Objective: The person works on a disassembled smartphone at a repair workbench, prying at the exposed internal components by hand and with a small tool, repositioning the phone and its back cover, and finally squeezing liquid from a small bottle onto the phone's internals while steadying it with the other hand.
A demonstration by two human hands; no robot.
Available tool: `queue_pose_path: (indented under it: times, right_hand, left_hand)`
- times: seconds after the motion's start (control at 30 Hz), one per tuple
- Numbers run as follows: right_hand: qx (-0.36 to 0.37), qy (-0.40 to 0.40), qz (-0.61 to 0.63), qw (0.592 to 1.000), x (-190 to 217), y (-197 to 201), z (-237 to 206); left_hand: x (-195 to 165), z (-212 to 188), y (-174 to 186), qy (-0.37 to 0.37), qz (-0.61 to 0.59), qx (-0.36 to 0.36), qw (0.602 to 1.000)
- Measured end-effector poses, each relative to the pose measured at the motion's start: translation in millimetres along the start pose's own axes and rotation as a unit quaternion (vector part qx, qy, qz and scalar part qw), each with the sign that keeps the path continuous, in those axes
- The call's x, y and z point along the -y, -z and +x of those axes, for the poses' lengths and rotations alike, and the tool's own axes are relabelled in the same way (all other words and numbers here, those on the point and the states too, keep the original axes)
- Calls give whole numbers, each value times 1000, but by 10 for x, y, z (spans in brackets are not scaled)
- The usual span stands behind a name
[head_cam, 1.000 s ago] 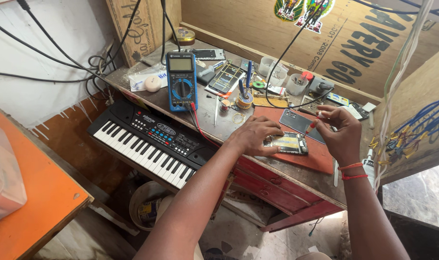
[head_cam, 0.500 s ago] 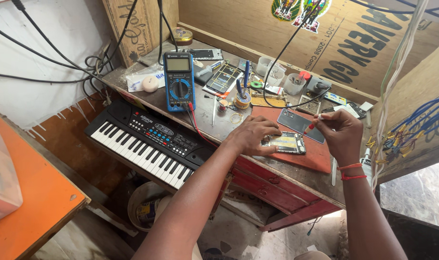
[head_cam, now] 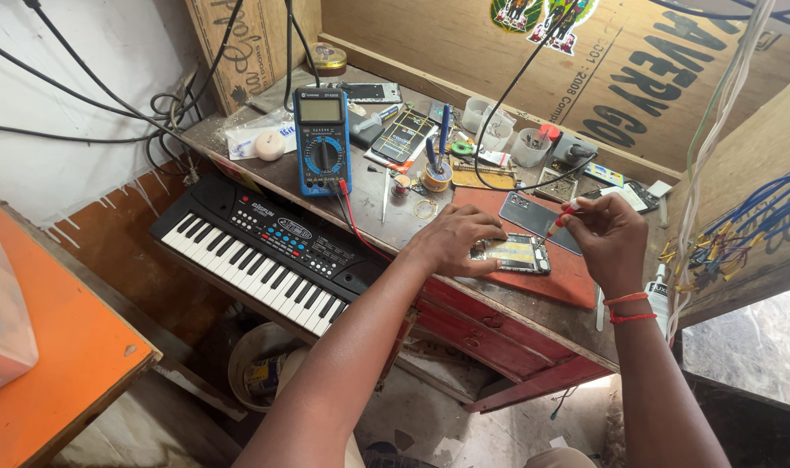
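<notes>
Starting at our left, the blue multimeter (head_cam: 322, 143) stands well away from our fingers, its red lead (head_cam: 353, 221) trailing toward our left wrist, and the small black keyboard (head_cam: 265, 256) lies below it along the front of the bench (head_cam: 533, 334)

Our left hand (head_cam: 451, 243) lies flat over the near end of the opened phone (head_cam: 512, 254), fingers spread and pressing down, pinning it to the red mat (head_cam: 568, 277) rather than closing around it. The phone sits directly under those fingertips and just left of our right hand (head_cam: 604, 234)

We judge the phone light, stiff and thin, and fragile now that its inner board is bare; it would slide on the mat if not held. The safe hold is by its outer frame edges, keeping our fingers off the exposed parts in the middle

Our right hand has thumb and 2 fingers pinched shut on a thin red-handled tool (head_cam: 558, 222), its tip aimed at the phone's far end. Just beyond those fingers lies a grey phone back cover (head_cam: 533, 212)
</notes>
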State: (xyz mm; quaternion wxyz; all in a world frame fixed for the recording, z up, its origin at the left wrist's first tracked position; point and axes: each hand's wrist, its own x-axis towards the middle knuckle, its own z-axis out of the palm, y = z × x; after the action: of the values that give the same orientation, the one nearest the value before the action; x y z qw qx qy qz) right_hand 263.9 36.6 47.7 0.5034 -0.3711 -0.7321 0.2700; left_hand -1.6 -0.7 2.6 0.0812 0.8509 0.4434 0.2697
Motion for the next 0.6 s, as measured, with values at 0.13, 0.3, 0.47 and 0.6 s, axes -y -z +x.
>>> queue_pose_path:
  times: [0.13, 0.3, 0.47, 0.6]
  right_hand:
    - [-23, 7, -10, 1000, -45, -3, 26]
    - [-51, 13, -55, 997, -49, 3, -2]
    - [-74, 16, -63, 995, -28, 6, -39]
    - [-96, 13, -115, 989, -12, -10, -89]
  left_hand:
    - [6, 9, -8, -2, 8, -2, 1000]
    - [2, 7, -16, 2, 4, -2, 1000]
    - [8, 3, 0, -9, 5, -8, 1000]
    - [-1, -4, 2, -1, 3, 0, 1000]
